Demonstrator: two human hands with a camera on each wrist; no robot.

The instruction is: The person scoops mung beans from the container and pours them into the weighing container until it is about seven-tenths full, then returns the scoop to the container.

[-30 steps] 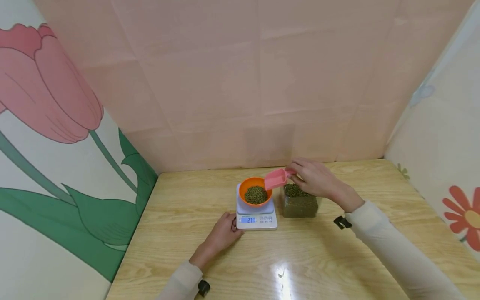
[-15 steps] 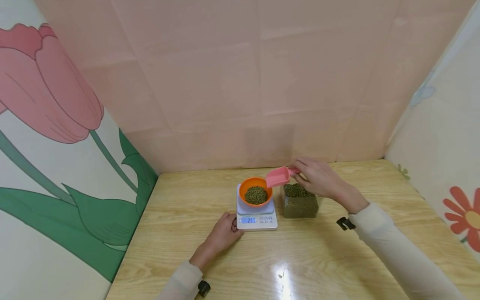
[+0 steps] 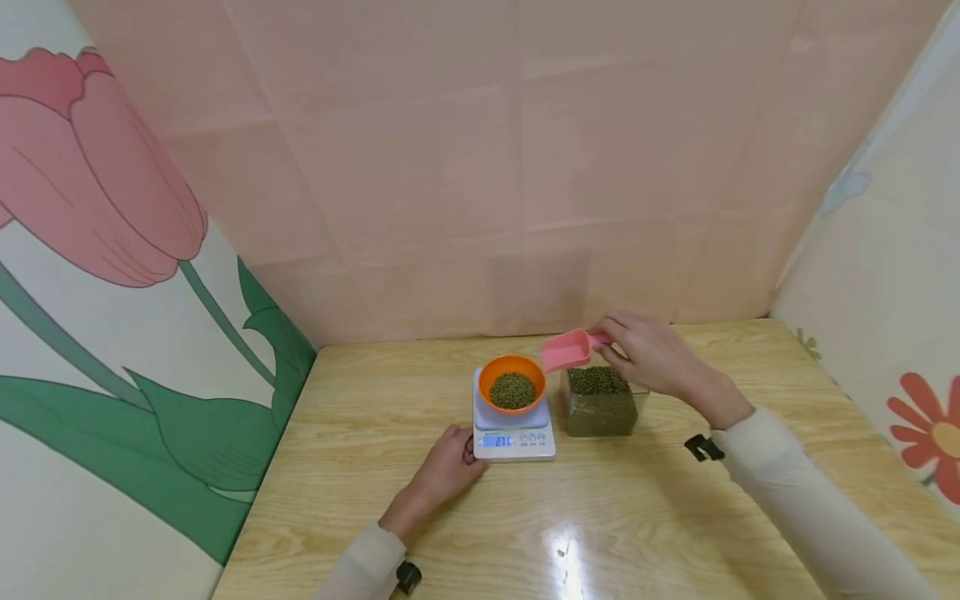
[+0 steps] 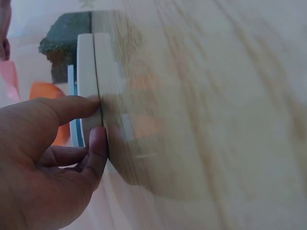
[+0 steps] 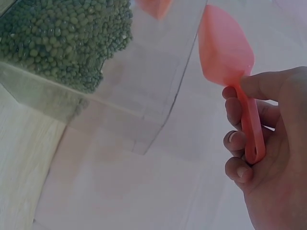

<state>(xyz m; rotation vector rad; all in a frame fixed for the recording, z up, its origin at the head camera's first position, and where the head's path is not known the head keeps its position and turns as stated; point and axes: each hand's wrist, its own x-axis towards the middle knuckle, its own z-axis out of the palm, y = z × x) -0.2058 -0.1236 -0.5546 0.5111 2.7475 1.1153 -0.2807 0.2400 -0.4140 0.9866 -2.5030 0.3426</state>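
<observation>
My right hand (image 3: 648, 354) holds a pink scoop (image 3: 567, 350) by its handle, the fingers wrapped round it in the right wrist view. The scoop's bowl looks bare pink inside and hangs in the air just right of an orange bowl (image 3: 491, 367). Green mung beans (image 3: 512, 390) lie in that bowl, which stands on a white kitchen scale (image 3: 540, 450) with a lit display. At the scale's front left corner, my left hand (image 3: 448, 463) grips the edge with thumb and fingers. Below the scoop hand is a clear box (image 3: 600, 417) filled partly with mung beans.
The box stands close to the scale's right side on a wood-grain table (image 3: 360, 392). A pink wall covering (image 3: 420, 208) rises behind the table's far edge. Flower-printed panels (image 3: 112, 183) border the left and right sides.
My right hand has drawn the scoop a little to the right and up, away from the orange bowl. The left hand, scale and bowl have stayed in place.
</observation>
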